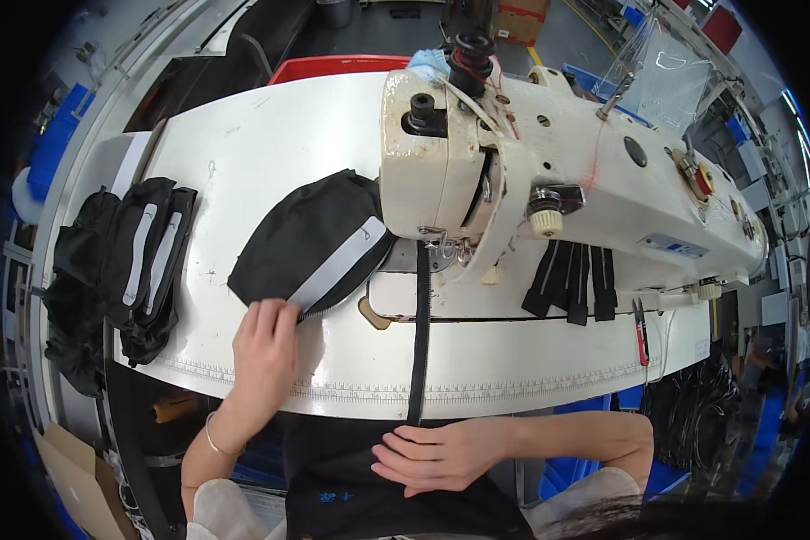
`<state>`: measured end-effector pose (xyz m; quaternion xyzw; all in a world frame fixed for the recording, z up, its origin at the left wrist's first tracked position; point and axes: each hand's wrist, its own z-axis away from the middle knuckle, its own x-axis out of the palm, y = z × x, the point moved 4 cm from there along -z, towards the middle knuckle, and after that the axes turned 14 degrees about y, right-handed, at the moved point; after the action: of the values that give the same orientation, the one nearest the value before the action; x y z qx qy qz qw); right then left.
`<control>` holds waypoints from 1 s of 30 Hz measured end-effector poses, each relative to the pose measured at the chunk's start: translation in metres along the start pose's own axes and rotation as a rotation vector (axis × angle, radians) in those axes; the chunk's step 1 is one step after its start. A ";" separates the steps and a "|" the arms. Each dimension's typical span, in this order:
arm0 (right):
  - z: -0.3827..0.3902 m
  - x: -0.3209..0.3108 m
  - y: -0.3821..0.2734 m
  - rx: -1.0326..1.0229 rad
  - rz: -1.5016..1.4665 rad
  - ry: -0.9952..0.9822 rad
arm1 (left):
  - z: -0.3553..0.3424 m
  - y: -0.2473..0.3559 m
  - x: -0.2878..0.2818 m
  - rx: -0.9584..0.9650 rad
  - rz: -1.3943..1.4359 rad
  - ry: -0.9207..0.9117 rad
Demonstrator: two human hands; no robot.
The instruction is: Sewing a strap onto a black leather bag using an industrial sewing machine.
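Observation:
My left hand (265,351) has its fingertips closed on the lower corner of a black fabric panel (306,234) with a pale grey stripe and a zip along its near edge. The panel lies flat on the white table, its right end beside the head of a sewing machine (441,171). From beneath the presser foot a narrow black strip (422,333) runs toward me over the table's front edge. There my right hand (445,457) hovers, fingers loosely stretched and slightly apart, covering the strip's lower end; contact with it is hidden.
Black sewn pieces with grey stripes (148,261) are piled at the table's left edge. Several short black zip strips (571,279) lie beneath the machine arm. Small red-handled thread snips (641,333) rest farther right. A cardboard box (85,477) stands low at the left.

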<state>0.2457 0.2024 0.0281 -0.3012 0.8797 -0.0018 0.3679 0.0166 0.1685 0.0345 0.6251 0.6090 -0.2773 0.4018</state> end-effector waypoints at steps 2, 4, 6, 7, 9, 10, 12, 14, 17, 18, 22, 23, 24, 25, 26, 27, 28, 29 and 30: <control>-0.013 -0.014 0.011 -0.179 0.186 0.103 | -0.030 -0.012 -0.018 -0.233 0.259 0.238; -0.022 -0.015 0.045 -0.006 0.193 0.316 | -0.067 -0.006 -0.052 -0.258 0.387 0.383; -0.032 -0.011 0.088 0.372 0.297 0.430 | -0.095 0.022 -0.068 -0.058 0.375 0.183; -0.041 -0.013 0.105 0.619 0.172 0.592 | -0.102 0.033 -0.072 -0.034 0.372 0.160; -0.041 0.001 0.134 0.775 0.139 0.615 | -0.110 0.046 -0.074 0.000 0.397 0.140; -0.035 0.005 0.147 0.942 0.095 0.627 | -0.113 0.048 -0.078 0.019 0.398 0.147; -0.031 0.011 0.158 0.994 0.084 0.520 | -0.117 0.048 -0.079 -0.002 0.388 0.107; -0.026 0.015 0.161 1.052 0.064 0.403 | -0.125 0.034 -0.078 0.003 0.376 0.086; -0.028 0.010 0.136 0.751 0.092 0.471 | -0.134 -0.018 -0.063 0.016 0.117 0.045; -0.029 0.008 0.129 0.686 0.082 0.486 | -0.130 -0.018 -0.050 0.010 0.118 0.046; -0.026 0.002 0.133 0.655 0.146 0.367 | -0.090 0.034 0.001 0.446 0.433 0.023; -0.026 -0.001 0.133 0.659 0.147 0.364 | -0.088 0.031 0.006 0.445 0.438 0.023; -0.028 -0.003 0.131 0.624 0.180 0.310 | -0.087 0.023 0.013 0.298 0.429 -0.085; -0.027 -0.005 0.130 0.588 0.213 0.257 | -0.085 0.015 0.018 0.151 0.419 -0.191; -0.024 -0.006 0.131 0.589 0.207 0.252 | -0.085 0.012 0.017 0.143 0.420 -0.192; -0.021 -0.009 0.131 0.544 0.315 0.217 | -0.089 0.011 0.015 0.087 0.444 -0.288; -0.019 -0.011 0.131 0.497 0.422 0.183 | -0.090 0.010 0.015 0.030 0.466 -0.383; -0.019 -0.013 0.129 0.497 0.418 0.178 | -0.090 0.012 0.016 0.044 0.471 -0.336; -0.023 -0.014 0.127 0.512 0.488 0.089 | -0.089 0.010 0.020 0.039 0.470 -0.336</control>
<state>0.1712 0.3086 0.0254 0.0202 0.9119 -0.1476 0.3824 0.0156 0.2543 0.0659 0.7019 0.3672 -0.2877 0.5383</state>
